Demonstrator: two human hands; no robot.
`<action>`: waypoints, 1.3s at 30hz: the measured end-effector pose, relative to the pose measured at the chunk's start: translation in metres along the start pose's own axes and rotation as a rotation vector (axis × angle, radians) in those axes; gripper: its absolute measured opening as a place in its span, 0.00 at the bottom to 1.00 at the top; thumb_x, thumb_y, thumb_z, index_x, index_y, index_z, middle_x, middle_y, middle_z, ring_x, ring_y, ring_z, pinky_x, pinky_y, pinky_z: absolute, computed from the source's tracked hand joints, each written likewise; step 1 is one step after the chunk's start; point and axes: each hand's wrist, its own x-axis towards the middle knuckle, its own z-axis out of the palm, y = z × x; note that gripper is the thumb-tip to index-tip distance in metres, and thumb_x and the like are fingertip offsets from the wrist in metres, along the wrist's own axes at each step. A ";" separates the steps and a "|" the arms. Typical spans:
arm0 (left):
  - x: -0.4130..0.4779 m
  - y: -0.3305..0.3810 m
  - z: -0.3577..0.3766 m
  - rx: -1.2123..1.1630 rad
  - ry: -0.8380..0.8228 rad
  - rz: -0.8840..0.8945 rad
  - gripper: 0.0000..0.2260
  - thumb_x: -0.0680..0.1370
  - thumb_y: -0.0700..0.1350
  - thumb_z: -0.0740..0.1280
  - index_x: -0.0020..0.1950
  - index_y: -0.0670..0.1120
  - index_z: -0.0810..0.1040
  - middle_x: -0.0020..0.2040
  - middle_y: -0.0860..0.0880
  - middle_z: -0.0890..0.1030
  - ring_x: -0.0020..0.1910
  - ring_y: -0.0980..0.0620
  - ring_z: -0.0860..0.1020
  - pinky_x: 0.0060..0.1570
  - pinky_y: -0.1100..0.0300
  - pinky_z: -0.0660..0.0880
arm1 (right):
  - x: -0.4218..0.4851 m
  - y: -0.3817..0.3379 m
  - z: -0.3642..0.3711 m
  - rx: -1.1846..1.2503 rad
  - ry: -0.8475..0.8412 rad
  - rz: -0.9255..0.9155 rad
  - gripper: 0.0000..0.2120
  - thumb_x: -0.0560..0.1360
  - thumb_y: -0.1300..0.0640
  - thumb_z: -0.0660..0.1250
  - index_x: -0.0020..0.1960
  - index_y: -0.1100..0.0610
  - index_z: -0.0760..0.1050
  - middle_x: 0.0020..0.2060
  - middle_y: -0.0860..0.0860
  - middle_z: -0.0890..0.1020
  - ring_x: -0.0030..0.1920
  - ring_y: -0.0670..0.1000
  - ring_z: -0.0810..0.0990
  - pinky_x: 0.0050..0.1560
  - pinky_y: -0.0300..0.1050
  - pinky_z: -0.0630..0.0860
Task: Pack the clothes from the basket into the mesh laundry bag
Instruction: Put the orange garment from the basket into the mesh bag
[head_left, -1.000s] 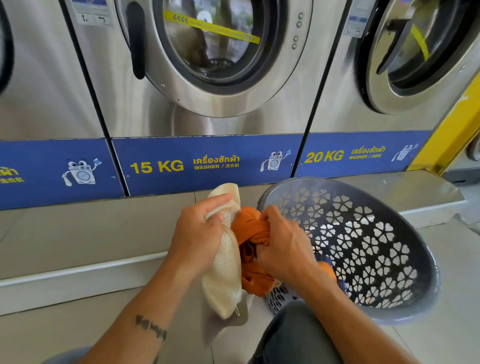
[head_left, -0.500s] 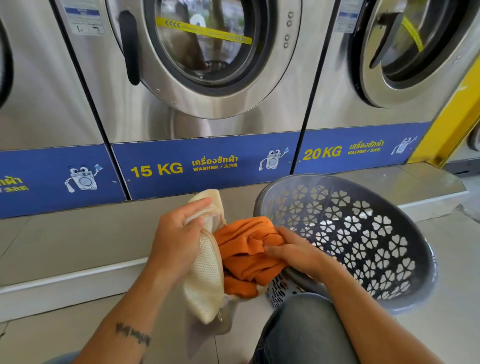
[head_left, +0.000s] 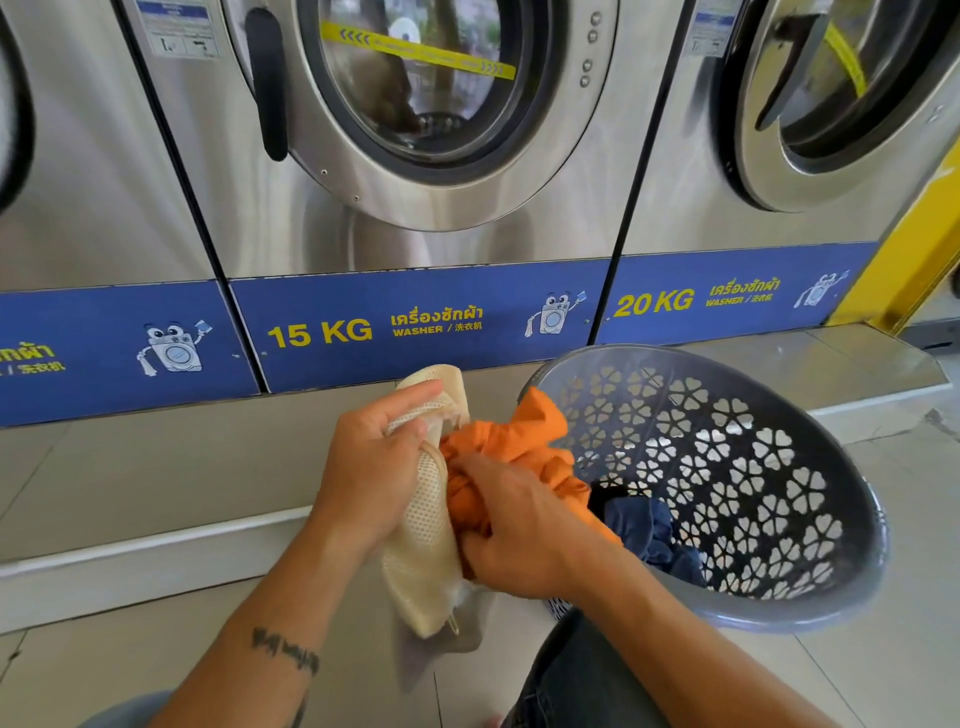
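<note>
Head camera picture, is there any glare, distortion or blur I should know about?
Head view: wide-angle bending bows the washer panels; daylight reflections glaze the door glass; left hand, right hand, mesh bag and orange garment stay sharp.

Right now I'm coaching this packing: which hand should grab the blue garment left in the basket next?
The right hand: it is beside the basket and the blue garment, and only grips the orange garment. The left hand holds the mesh laundry bag open.

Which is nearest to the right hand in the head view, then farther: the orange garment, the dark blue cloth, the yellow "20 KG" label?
1. Orange garment, gripped in right hand.
2. Dark blue cloth, in basket, right.
3. Yellow "20 KG" label, washer panel behind.
</note>
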 end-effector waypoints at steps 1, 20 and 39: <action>0.000 0.000 -0.002 -0.015 -0.012 -0.004 0.16 0.80 0.40 0.63 0.60 0.58 0.81 0.56 0.63 0.78 0.56 0.62 0.75 0.56 0.64 0.71 | 0.002 0.004 0.005 0.041 -0.117 -0.008 0.19 0.71 0.63 0.65 0.61 0.53 0.74 0.48 0.47 0.80 0.44 0.45 0.75 0.45 0.32 0.72; -0.005 0.001 -0.008 0.011 -0.015 0.004 0.16 0.81 0.41 0.62 0.62 0.58 0.81 0.64 0.57 0.76 0.60 0.56 0.74 0.48 0.67 0.71 | 0.013 0.053 0.004 -0.458 0.205 0.286 0.19 0.72 0.48 0.65 0.63 0.45 0.71 0.54 0.51 0.71 0.56 0.57 0.75 0.45 0.50 0.73; -0.010 0.005 -0.031 -0.111 0.007 -0.004 0.18 0.79 0.40 0.65 0.55 0.63 0.83 0.57 0.60 0.82 0.56 0.56 0.80 0.61 0.50 0.76 | 0.022 0.019 0.040 0.097 -0.335 0.125 0.42 0.74 0.56 0.63 0.81 0.40 0.47 0.67 0.53 0.76 0.63 0.54 0.75 0.66 0.53 0.75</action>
